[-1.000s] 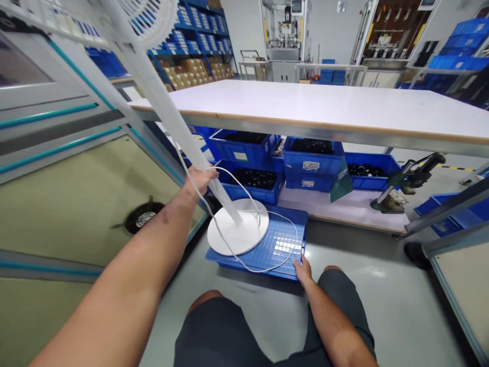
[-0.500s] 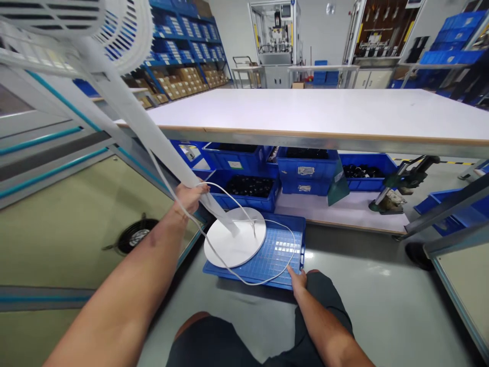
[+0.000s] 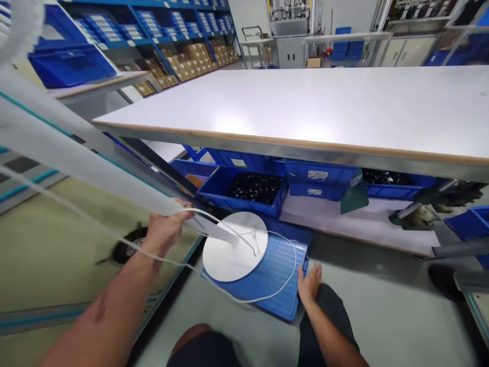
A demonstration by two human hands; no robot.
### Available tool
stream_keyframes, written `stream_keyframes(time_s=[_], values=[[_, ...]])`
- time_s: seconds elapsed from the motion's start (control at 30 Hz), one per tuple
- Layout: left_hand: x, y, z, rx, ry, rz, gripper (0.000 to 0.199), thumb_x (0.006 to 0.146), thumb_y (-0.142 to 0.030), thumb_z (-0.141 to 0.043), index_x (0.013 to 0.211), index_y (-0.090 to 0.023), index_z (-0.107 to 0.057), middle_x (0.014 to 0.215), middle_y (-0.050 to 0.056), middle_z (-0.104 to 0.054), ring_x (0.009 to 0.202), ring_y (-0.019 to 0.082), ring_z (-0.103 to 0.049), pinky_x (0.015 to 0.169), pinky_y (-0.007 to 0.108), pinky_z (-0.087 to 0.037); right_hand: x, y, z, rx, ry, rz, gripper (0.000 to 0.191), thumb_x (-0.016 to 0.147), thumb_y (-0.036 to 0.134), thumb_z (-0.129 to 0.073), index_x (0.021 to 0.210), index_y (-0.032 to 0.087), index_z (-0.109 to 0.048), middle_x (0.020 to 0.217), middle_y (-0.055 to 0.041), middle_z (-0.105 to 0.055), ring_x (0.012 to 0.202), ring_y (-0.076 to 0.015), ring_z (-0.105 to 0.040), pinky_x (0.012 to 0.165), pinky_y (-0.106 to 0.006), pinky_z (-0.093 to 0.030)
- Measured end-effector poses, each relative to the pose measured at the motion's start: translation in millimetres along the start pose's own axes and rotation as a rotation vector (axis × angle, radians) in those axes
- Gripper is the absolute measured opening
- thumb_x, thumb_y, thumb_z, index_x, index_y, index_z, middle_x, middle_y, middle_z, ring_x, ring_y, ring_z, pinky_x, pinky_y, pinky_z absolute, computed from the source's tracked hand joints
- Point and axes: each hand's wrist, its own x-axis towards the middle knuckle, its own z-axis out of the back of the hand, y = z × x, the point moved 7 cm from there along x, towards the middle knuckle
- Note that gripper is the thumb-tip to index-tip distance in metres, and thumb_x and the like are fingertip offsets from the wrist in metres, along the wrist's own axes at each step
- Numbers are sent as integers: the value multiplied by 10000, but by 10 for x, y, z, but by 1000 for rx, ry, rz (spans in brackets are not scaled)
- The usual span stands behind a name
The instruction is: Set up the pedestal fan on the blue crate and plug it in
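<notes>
My left hand (image 3: 168,229) is wrapped round the white pole of a standing fan (image 3: 126,178), low down near its round base. The pole leans up to the left, and a blurred part of the fan's head shows at the top left corner. Its round white base (image 3: 237,250) rests on a blue plastic crate (image 3: 280,295) with a gridded surface. A white power cord (image 3: 263,298) loops over the crate and past my left forearm. My right hand (image 3: 310,284) is open beside the crate's right edge, thumb and fingers apart; whether it touches the edge I cannot tell.
A white workbench (image 3: 290,107) spans the space ahead. Blue bins (image 3: 248,188) with black parts stand on its lower shelf, near a green hand press (image 3: 416,214). A metal-framed panel (image 3: 76,239) stands close on the left. Stocked blue shelving (image 3: 153,30) is behind.
The fan's pole has tilted further down to the left, with my left hand still on it. My right hand has opened at the crate's edge. The view has shifted and turned.
</notes>
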Motion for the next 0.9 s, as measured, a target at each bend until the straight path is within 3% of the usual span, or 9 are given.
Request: stream_keyframes(time_s=[0.07, 0.17, 0.2, 0.23, 0.3, 0.37, 0.47, 0.57, 0.9], values=[[3, 13, -18, -33, 17, 7, 391, 335, -139, -767, 643, -204, -535, 626, -61, -569, 681, 134, -558, 703, 290, -454, 434, 810, -34, -48, 26, 287, 598, 955, 438, -490, 1425, 69, -488, 1496, -243, -477, 1480, -343, -319, 1178, -543, -348], [76, 45, -49, -80, 21, -9, 380, 321, -116, -761, 634, -212, -567, 617, -67, -574, 662, 130, -558, 691, 286, -462, 909, 2160, -552, -233, 270, 693, 546, 939, 354, -603, 1413, 96, -525, 1566, -198, -417, 1519, -313, -249, 1232, -474, -268], [107, 60, -48, -84, 12, -15, 380, 317, -105, -760, 633, -214, -578, 615, -67, -578, 658, 129, -558, 684, 282, -461, 1021, 2502, -805, -337, 367, 769, 546, 954, 317, -590, 1436, 79, -495, 1583, -198, -391, 1510, -300, -269, 1232, -450, -257], [134, 74, -42, -83, 0, -21, 376, 318, -101, -762, 631, -215, -588, 613, -65, -581, 656, 129, -558, 677, 279, -459, 1129, 2780, -1030, -369, 428, 807, 507, 957, 288, -589, 1410, 71, -520, 1534, -189, -465, 1463, -273, -358, 1208, -408, -292], [167, 84, -31, -77, -7, -40, 353, 333, -107, -771, 625, -216, -605, 617, -55, -589, 663, 133, -563, 672, 278, -464, 1329, 3101, -1432, -438, 500, 794, 427, 982, 264, -540, 1315, 1, -574, 1358, -217, -615, 1305, -261, -538, 1116, -391, -391], [169, 65, -26, -89, 2, -64, 328, 343, -114, -775, 607, -217, -611, 613, -48, -583, 666, 137, -567, 668, 279, -473, 1479, 3190, -1727, -483, 540, 752, 378, 1002, 253, -490, 1214, -26, -631, 1181, -227, -700, 1137, -253, -648, 1019, -370, -463], [145, 24, -43, -113, 36, -74, 292, 360, -110, -756, 585, -231, -616, 590, -48, -569, 643, 141, -565, 651, 282, -484, 1611, 3141, -1966, -540, 575, 722, 336, 996, 155, -427, 1176, 7, -668, 1098, -220, -733, 1039, -243, -696, 943, -345, -503], [134, -17, -56, -100, 52, -110, 244, 383, -125, -742, 564, -236, -621, 566, -43, -565, 619, 138, -559, 628, 271, -485, 1713, 3119, -2057, -581, 583, 706, 346, 956, 81, -412, 1160, 50, -690, 1096, -182, -743, 1033, -247, -707, 906, -360, -523], [145, 14, -36, -98, -3, -78, 271, 374, -115, -728, 602, -242, -653, 588, -45, -606, 627, 136, -592, 633, 243, -535, 2217, 3237, -2230, -624, 586, 718, 328, 979, 217, -465, 1067, 94, -756, 1119, -186, -743, 1081, -267, -689, 926, -366, -522]])
